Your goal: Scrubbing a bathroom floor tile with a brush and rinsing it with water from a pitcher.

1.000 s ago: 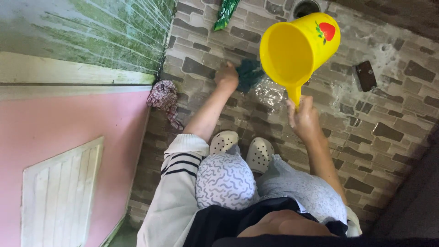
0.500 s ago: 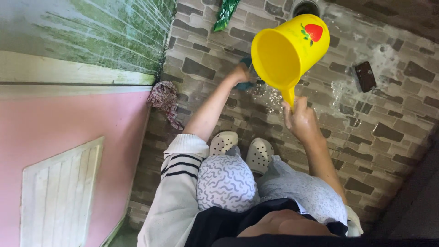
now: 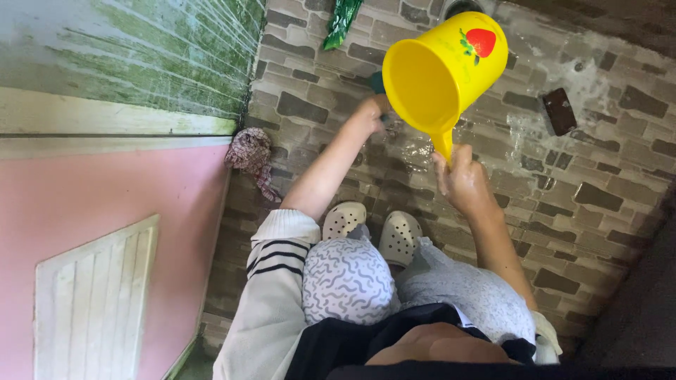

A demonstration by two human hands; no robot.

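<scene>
The person is squatting over a wet floor of brown stone-pattern tiles (image 3: 605, 197), and the right hand (image 3: 461, 179) is closing tightly around the handle of a yellow plastic dipper (image 3: 440, 67), holding it up near twelve o'clock with its open mouth tilting toward the camera and a red fruit picture showing on its side. The left hand (image 3: 370, 112) is reaching out to about eleven o'clock and pressing down on a dark teal cloth (image 3: 379, 83), most of which is hiding behind the dipper's rim; how far the fingers are curling around it cannot be told. Water is glistening on the tiles just beside that hand. A patterned red-and-white rag (image 3: 250, 155) is lying at nine o'clock against the pink wall (image 3: 105, 204), a green packet (image 3: 339, 21) is sitting at the top edge, and a small dark block (image 3: 560, 111) is resting at two o'clock. Two pale perforated clogs (image 3: 373, 229) are standing together below the hands.
</scene>
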